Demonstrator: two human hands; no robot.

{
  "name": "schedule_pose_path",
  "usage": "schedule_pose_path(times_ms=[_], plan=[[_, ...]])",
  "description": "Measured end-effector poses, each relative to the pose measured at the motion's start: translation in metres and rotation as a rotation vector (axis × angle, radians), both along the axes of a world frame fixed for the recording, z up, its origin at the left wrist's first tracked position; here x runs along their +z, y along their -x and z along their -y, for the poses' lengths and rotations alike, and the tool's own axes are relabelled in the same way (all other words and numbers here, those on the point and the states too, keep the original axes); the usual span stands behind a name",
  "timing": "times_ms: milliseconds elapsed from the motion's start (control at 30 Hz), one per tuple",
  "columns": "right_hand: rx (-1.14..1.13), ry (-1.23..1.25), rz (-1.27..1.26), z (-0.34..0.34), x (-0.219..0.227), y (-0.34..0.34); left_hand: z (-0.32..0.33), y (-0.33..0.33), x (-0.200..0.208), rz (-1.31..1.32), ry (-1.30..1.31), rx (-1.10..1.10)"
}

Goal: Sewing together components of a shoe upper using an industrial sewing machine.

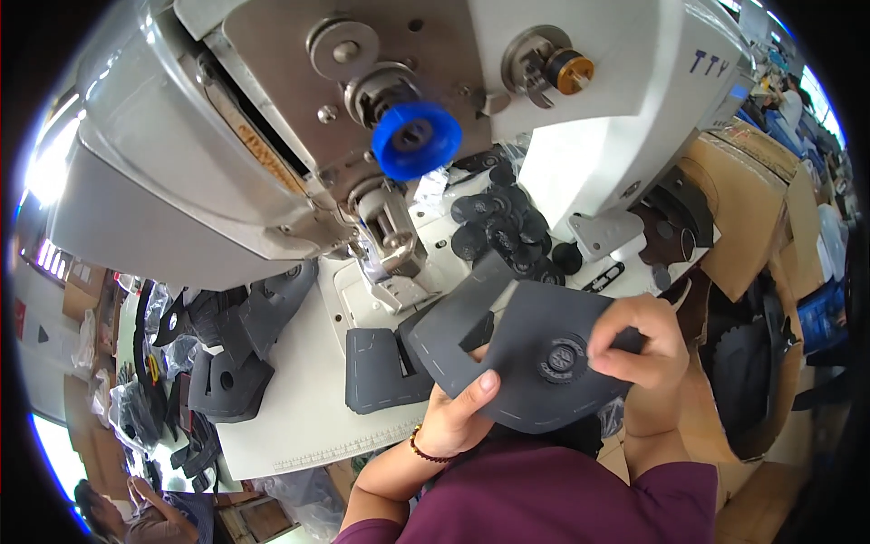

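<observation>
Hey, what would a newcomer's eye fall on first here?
Likely the bright blue cup-shaped part on the large pale machine, upper centre. Below, the left hand holds a dark grey panel, the right hand beside its round emblem. A heap of black discs lies just beyond.

Left fingers (482, 385) hold a flat panel (526, 346) (dark grey).

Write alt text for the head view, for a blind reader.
A person's left hand grips a dark gray panel, with the right hand close beside its round badge. Ahead stands a large sewing machine; on its white table lie more gray panels and a pile of black discs.
</observation>
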State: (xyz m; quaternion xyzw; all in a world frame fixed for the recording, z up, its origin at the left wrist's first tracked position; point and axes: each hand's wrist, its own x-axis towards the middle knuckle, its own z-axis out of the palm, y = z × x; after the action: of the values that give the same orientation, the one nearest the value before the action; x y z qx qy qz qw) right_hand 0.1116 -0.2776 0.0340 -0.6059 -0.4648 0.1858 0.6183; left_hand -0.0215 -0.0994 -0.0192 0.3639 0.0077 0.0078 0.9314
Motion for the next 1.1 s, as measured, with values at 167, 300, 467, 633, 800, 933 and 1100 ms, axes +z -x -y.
schedule_pose_path(times_ms=[167, 300, 467, 633, 800, 933, 1100], plan=[[-0.121, -0.115, -0.052, -0.019, -0.025, 0.005, 0.007, 0.016, -0.005, -0.011, -0.049, 0.279], [-0.093, -0.244, -0.358, -0.049, -0.062, 0.013, 0.003, 0.023, -0.026, 0.067, -0.229, 0.499], [-0.075, -0.267, -0.64, -0.067, -0.08, 0.033, -0.001, 0.021, -0.025, 0.02, -0.119, 0.578], [-0.151, -0.337, -0.693, -0.074, -0.071, 0.036, -0.007, 0.015, -0.024, -0.01, 0.048, 0.52], [-0.067, -0.435, -0.908, -0.083, -0.065, 0.038, -0.014, 0.018, -0.024, -0.073, 0.083, 0.408], [-0.001, -0.372, -1.091, -0.087, -0.056, 0.042, -0.015, 0.021, -0.025, -0.082, 0.295, 0.245], [0.016, -0.389, -1.161, -0.089, -0.056, 0.045, -0.014, 0.022, -0.027, -0.039, 0.296, 0.25]])
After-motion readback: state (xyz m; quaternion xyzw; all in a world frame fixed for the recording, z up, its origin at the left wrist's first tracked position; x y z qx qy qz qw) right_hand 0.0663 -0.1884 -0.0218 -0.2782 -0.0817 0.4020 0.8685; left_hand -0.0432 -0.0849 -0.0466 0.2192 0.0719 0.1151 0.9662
